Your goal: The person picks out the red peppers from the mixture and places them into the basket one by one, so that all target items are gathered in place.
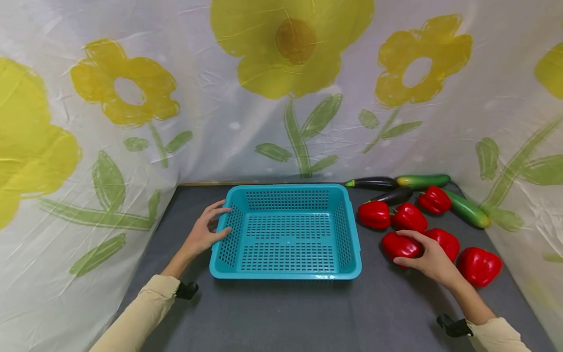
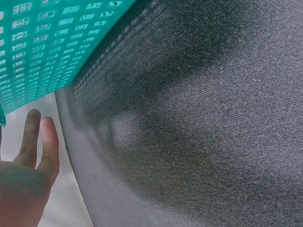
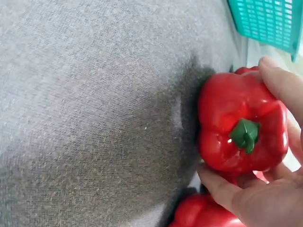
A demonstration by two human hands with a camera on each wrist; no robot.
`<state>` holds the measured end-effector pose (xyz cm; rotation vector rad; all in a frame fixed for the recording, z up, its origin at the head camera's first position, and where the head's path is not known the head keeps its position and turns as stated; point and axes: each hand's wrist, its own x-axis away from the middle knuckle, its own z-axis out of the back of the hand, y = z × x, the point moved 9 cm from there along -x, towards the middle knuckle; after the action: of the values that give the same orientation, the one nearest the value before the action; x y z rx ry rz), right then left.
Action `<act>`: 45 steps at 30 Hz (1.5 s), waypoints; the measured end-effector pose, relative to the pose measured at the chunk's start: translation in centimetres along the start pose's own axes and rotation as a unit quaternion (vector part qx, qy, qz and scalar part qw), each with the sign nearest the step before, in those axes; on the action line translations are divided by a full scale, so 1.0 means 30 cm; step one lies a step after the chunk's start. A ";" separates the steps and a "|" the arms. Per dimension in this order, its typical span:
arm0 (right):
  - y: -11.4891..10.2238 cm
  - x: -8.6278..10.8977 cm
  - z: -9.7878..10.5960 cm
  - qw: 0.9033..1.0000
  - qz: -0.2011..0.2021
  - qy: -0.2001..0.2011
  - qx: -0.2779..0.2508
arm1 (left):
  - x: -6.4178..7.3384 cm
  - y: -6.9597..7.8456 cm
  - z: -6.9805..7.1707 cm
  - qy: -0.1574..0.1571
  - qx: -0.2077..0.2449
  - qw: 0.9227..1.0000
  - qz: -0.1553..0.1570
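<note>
A turquoise plastic basket [image 1: 288,276] with slotted sides sits on the dark grey table. At its left rim is my left hand [image 1: 204,234], fingers spread and loosely bent, thumb tip at the edge; whether it touches the rim I cannot tell. In the left wrist view, two fingers [image 2: 31,137] of this hand extend below the basket's perforated wall [image 2: 42,52]. My right hand [image 1: 433,261] grips a glossy red bell pepper [image 1: 398,246] right of the basket, thumb and fingers on opposite sides. Its green stem [image 3: 246,135] faces the right wrist camera.
Several other red bell peppers [image 1: 478,267] lie around the right hand. Behind them are two dark eggplants [image 1: 374,183] and two green cucumbers [image 1: 467,209]. A white curtain [image 1: 211,122] painted with yellow flowers hangs along the table's back and sides.
</note>
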<state>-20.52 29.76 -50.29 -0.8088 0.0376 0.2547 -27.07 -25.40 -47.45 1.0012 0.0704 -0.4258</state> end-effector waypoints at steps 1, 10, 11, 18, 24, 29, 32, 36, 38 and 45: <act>0.000 -0.001 0.000 1.000 -0.002 -0.003 -0.003 | -0.001 -0.023 -0.003 0.000 0.000 1.000 -0.003; -0.014 -0.017 -0.006 0.999 0.003 -0.022 -0.027 | -0.001 -0.057 -0.006 0.001 -0.006 1.000 -0.003; -0.019 -0.018 -0.007 0.999 0.004 -0.023 -0.033 | 0.000 -0.057 -0.006 0.002 -0.007 1.000 -0.003; -0.043 -0.030 -0.022 0.996 0.009 -0.037 -0.086 | 0.004 -0.052 0.002 0.002 -0.010 1.000 -0.003; -0.054 -0.062 -0.023 0.993 0.017 -0.031 -0.113 | 0.003 -0.051 0.007 0.004 -0.003 1.000 -0.005; -0.072 -0.087 -0.014 0.993 0.018 -0.014 -0.117 | 0.002 -0.051 0.009 0.003 -0.004 1.000 -0.003; -0.084 -0.098 -0.008 0.993 0.020 -0.003 -0.119 | 0.000 -0.053 0.009 0.002 -0.008 1.000 -0.002; -0.097 -0.104 -0.004 0.991 0.022 0.001 -0.133 | -0.002 -0.058 0.007 0.002 -0.012 1.000 -0.003; -0.105 -0.104 -0.002 0.989 0.025 0.000 -0.146 | -0.003 -0.058 0.004 0.002 -0.013 1.000 -0.003; -0.130 -0.108 0.001 0.983 0.032 -0.006 -0.181 | 0.000 -0.054 -0.005 0.002 -0.017 1.000 0.001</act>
<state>-22.72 26.52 -47.08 -1.1687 0.0044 0.3321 -27.66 -26.02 -48.83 0.9696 0.0806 -0.4203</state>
